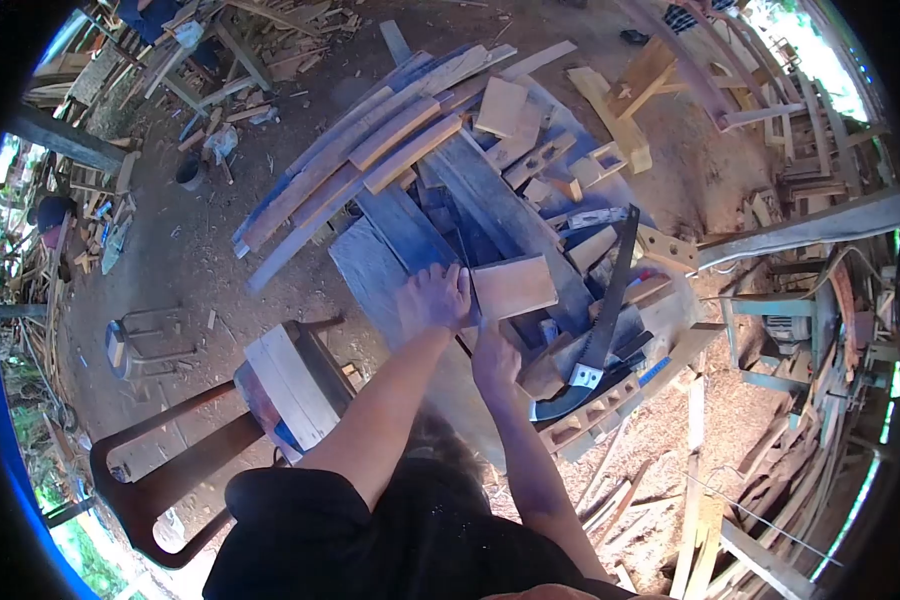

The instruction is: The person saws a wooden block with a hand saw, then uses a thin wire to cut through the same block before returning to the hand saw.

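Note:
A short pale wooden block [513, 287] lies across the piled workbench in front of me. At its left end is my left hand [433, 300], its fingers bent and closed beside a thin dark edge that runs along the block's end. Just below the block's near left corner, my right hand [495, 358] is closed with its fingertips right at the wood; I cannot tell what it grips. Dark planks [400, 228] lie beneath and beyond my hands. To the right, a handsaw [610, 300] rests on the pile, its dark handle toward me.
Long curved wooden strips [360, 150] lie along the bench's far left side. Mortised pieces [595, 410] line the near right edge. A wooden chair [160, 470] with a pale board [292, 385] stands left, a small stool [120, 350] beyond. Timber stacks [790, 470] fill the right.

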### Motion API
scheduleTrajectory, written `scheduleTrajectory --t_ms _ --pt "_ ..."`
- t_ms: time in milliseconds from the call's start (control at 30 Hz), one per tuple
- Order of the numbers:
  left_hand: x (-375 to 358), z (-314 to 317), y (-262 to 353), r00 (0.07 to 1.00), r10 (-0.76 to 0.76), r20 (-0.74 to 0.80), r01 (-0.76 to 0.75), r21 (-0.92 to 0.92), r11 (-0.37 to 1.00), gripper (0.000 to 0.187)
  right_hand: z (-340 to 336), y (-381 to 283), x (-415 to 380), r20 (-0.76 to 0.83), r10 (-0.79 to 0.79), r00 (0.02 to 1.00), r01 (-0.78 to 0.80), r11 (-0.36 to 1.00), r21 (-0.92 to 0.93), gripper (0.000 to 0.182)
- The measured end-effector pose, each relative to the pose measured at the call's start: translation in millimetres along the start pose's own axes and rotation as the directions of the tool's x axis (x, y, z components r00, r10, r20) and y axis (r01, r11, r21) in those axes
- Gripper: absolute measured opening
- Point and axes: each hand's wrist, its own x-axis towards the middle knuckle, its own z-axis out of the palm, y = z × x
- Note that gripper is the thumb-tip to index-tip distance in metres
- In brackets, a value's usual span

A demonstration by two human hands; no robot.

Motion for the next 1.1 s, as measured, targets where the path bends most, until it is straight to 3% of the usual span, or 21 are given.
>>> scheduleTrajectory --t_ms 133,200,333,400,500,533,600,633,700,733,800,833,900,1000,1100 --pt "0 2 3 0.999 -0.027 0.039 0.029 -0.042 0.999 0.034 -10 9 -24 0.177 0.114 0.978 -0.101 0.992 -0.077 0.016" --pt "0 1 2 0.999 0.001 0.041 0.0 -0.037 0.999 0.034 -20 -1 4 0.111 0.005 0.994 -0.011 0.998 0.056 0.019" --pt "3 -3 3 1.0 0.006 0.0 -0.006 -0.028 1.0 0.034 -22 -9 22 0.143 -0.015 0.99 0.019 1.0 -0.024 0.02" --pt "4 -1 3 1.0 0.023 -0.001 -0.023 -0.027 0.999 0.034 -34 -2 -8 0.154 0.078 0.985 -0.096 0.989 0.112 0.022" --pt "-5 0 3 0.996 0.011 -0.087 -0.015 -0.047 0.999 0.032 -45 -3 -9 0.25 0.152 0.956 -0.154 0.988 -0.013 0.021" --pt "-5 -8 6 1.0 0.016 0.021 -0.014 -0.06 0.998 0.031 -39 -3 -1 0.255 0.13 0.958 -0.134 0.991 0.001 0.021" --pt "4 -56 14 0.989 -0.013 0.145 0.02 -0.042 0.999 0.031 -24 -5 34 0.281 -0.043 0.959 0.059 0.997 -0.05 0.024" --pt "-1 -85 24 0.984 -0.046 0.174 0.05 -0.02 0.999 0.031 -12 -3 39 0.252 -0.031 0.967 0.04 0.999 -0.031 0.024" --pt "-1 -27 8 0.991 -0.004 0.135 0.005 -0.012 1.0 0.031 -2 11 14 0.155 -0.068 0.986 0.074 0.997 -0.028 0.021" --pt "-3 -9 5 1.0 -0.011 0.02 0.012 -0.048 0.999 0.03 -9 16 -1 0.082 -0.119 0.989 0.124 0.991 -0.056 0.018" --pt "4 -2 2 0.994 -0.038 -0.104 0.028 -0.092 0.995 0.028 -38 5 -9 0.293 0.135 0.946 -0.119 0.99 -0.073 0.022" --pt "2 -4 3 0.997 -0.042 -0.059 0.035 -0.116 0.993 0.029 -32 7 -3 0.294 0.125 0.948 -0.107 0.991 -0.078 0.022" --pt "-1 -9 6 0.999 -0.038 -0.016 0.035 -0.138 0.99 0.029 -15 10 14 0.133 -0.039 0.99 0.027 0.995 0.092 0.023" --pt "1 -14 7 0.999 -0.039 -0.011 0.037 -0.113 0.993 0.029 -15 -2 36 0.188 -0.019 0.982 0.008 0.998 0.057 0.025" --pt "2 -16 7 0.998 -0.038 0.044 0.043 -0.114 0.993 0.03 -23 11 -4 0.148 0.008 0.989 -0.015 0.999 0.048 0.023"
